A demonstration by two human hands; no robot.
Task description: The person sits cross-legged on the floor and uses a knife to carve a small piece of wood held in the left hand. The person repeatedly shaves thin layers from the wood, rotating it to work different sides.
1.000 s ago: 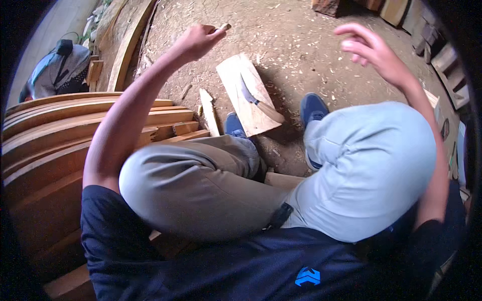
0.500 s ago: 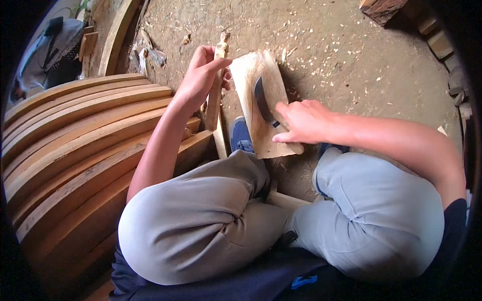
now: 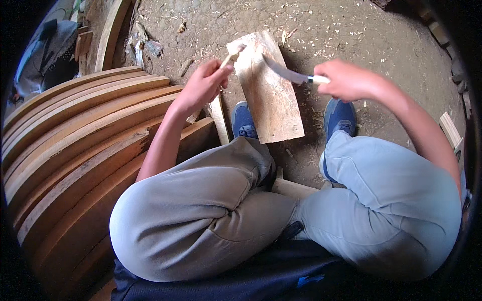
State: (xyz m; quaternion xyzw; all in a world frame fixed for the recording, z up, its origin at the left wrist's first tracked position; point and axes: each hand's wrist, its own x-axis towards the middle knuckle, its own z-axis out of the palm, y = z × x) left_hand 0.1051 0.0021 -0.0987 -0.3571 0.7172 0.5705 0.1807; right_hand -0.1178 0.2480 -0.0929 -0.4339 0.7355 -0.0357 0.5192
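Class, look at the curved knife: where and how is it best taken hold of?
Probably by its pale handle, coming from the person's right: the handle points that way, while the curved blade extends left over the wooden board. The right hand grips it there.

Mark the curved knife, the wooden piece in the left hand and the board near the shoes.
Curved knife point(image 3: 287, 73): head view, middle of the blade.
Wooden piece point(image 3: 230, 57): head view, exposed length.
Board point(image 3: 275, 106): head view, bare upper face.
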